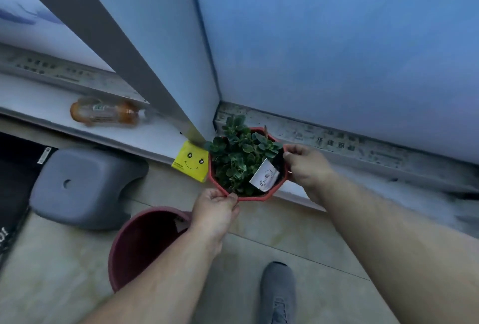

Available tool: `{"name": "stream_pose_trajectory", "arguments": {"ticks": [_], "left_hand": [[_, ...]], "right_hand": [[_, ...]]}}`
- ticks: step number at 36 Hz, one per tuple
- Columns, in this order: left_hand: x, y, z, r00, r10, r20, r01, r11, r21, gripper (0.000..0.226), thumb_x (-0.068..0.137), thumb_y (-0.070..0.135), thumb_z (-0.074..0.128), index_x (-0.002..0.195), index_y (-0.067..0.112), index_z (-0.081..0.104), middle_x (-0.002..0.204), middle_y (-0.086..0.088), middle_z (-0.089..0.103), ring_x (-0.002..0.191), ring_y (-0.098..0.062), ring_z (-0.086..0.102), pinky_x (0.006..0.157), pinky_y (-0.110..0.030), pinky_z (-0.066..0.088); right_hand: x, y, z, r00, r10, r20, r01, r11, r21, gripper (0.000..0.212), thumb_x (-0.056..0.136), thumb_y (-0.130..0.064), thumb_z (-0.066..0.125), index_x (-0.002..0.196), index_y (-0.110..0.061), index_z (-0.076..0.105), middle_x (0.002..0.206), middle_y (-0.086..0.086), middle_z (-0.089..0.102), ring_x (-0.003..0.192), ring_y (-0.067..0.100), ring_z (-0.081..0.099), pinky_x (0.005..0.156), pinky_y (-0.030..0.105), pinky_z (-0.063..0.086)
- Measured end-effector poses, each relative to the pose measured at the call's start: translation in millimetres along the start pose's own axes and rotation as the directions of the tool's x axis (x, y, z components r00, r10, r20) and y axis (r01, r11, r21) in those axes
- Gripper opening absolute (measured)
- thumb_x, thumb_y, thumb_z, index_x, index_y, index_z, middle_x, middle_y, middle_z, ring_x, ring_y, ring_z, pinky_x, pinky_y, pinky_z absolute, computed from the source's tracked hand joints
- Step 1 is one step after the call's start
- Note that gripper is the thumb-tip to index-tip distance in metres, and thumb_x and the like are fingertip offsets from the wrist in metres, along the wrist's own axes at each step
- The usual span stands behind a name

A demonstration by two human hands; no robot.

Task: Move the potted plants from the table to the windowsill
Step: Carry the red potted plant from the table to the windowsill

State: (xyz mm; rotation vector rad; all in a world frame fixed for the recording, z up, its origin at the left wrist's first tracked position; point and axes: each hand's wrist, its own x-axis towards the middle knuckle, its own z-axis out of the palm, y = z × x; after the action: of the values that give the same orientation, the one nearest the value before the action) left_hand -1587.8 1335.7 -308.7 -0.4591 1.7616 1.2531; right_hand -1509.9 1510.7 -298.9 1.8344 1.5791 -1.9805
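Looking down at the windowsill (39, 98), the red pot (281, 185) with its leafy green plant (237, 157) sits at the sill's corner by the window post, with a dark red bucket (134, 243) and a grey stool (85, 188) on the floor below the sill. Left hand (215, 211) pinches the pot's near rim and right hand (305, 165) grips its right rim, while a yellow smiley note (190, 161) lies just left of the pot and a bottle (106, 112) lies on its side further left along the sill.

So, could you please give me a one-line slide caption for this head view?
Left hand and right hand grip the red potted plant at the windowsill.
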Motion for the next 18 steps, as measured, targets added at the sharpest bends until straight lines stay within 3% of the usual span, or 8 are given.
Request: {"name": "stream_pose_trajectory", "arguments": {"ticks": [6, 11, 13, 16, 18], "left_hand": [[36, -8, 20, 0.999, -0.002, -0.045, 0.000, 0.999, -0.044, 0.021, 0.092, -0.001, 0.063, 0.084, 0.009, 0.047, 0.071, -0.004, 0.053, 0.075, -0.013, 0.058, 0.083, -0.030, 0.057], [43, -12, 26, 1.000, -0.014, -0.027, 0.012, 0.999, -0.053, 0.019, 0.092, 0.000, 0.064, 0.086, 0.008, 0.047, 0.076, -0.006, 0.058, 0.078, -0.012, 0.062, 0.087, -0.030, 0.056], [41, -12, 27, 1.000, -0.010, -0.009, 0.010, 1.000, -0.027, 0.018, 0.092, 0.002, 0.064, 0.088, 0.008, 0.049, 0.079, -0.006, 0.059, 0.081, -0.013, 0.062, 0.089, -0.032, 0.056], [37, -7, 24, 1.000, 0.012, -0.006, -0.011, 0.997, 0.079, 0.015, 0.093, 0.008, 0.066, 0.087, 0.010, 0.051, 0.079, -0.004, 0.061, 0.083, -0.013, 0.062, 0.087, -0.032, 0.055], [36, -6, 21, 1.000, 0.014, -0.011, -0.012, 0.986, 0.165, 0.015, 0.092, 0.014, 0.067, 0.086, 0.011, 0.054, 0.078, -0.004, 0.063, 0.084, -0.018, 0.063, 0.085, -0.034, 0.053]], "right_hand": [[43, -7, 9, 1.000, -0.017, 0.022, 0.019, 0.998, -0.066, 0.027, 0.101, -0.006, 0.048, 0.093, -0.015, 0.071, 0.101, 0.013, 0.074, 0.098, 0.032, 0.071, 0.091, 0.050, 0.059], [56, -7, 11, 0.999, -0.031, 0.015, 0.032, 0.996, -0.085, 0.026, 0.103, -0.006, 0.048, 0.099, -0.014, 0.072, 0.088, 0.001, 0.071, 0.079, 0.016, 0.067, 0.060, 0.024, 0.053], [60, -6, 11, 0.999, -0.032, -0.009, 0.031, 0.997, -0.077, 0.023, 0.103, -0.010, 0.050, 0.104, -0.014, 0.073, 0.085, -0.003, 0.069, 0.075, 0.012, 0.065, 0.055, 0.020, 0.049], [62, -6, 14, 0.999, -0.031, -0.042, 0.027, 0.997, -0.077, 0.024, 0.103, -0.012, 0.051, 0.110, -0.010, 0.074, 0.089, 0.000, 0.070, 0.073, 0.009, 0.063, 0.058, 0.021, 0.051], [60, -8, 16, 0.998, -0.020, -0.051, 0.015, 0.995, -0.098, 0.027, 0.102, -0.013, 0.052, 0.119, -0.005, 0.071, 0.111, 0.009, 0.072, 0.088, 0.017, 0.068, 0.070, 0.026, 0.055]]}}
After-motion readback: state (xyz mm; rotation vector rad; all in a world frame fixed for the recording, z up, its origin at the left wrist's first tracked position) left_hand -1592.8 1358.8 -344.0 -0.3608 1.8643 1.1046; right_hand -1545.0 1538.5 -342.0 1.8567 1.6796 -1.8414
